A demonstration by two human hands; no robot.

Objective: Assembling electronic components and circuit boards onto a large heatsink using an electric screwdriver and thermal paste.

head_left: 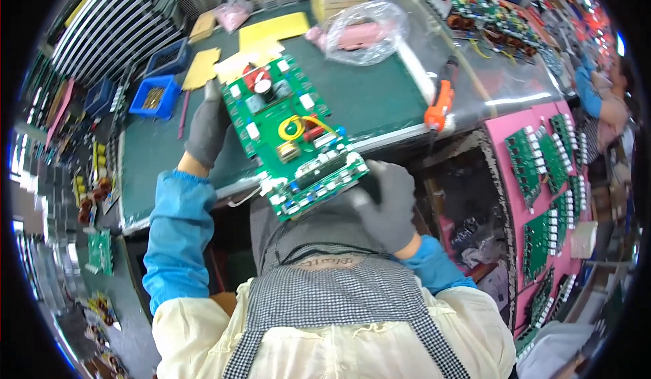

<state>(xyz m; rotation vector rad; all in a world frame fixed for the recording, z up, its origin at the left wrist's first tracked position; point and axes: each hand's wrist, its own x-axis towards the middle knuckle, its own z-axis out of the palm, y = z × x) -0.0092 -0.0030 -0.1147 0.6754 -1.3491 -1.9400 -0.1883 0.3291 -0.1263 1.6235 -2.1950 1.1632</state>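
Nearest is a checked apron [332, 294], beyond which a green circuit board [274, 138] juts over the tabletop [380, 101]'s near edge, the gloved left hand [209, 131] gripping its left side, the right hand [395, 204] beside its near right corner, finger closure indiscernible.

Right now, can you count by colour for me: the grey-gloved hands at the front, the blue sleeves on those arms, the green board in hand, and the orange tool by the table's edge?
Grey: 2 (left hand, right hand)
Blue: 2 (left sleeve, right sleeve)
Green: 1 (circuit board)
Orange: 1 (tool)
Total: 6
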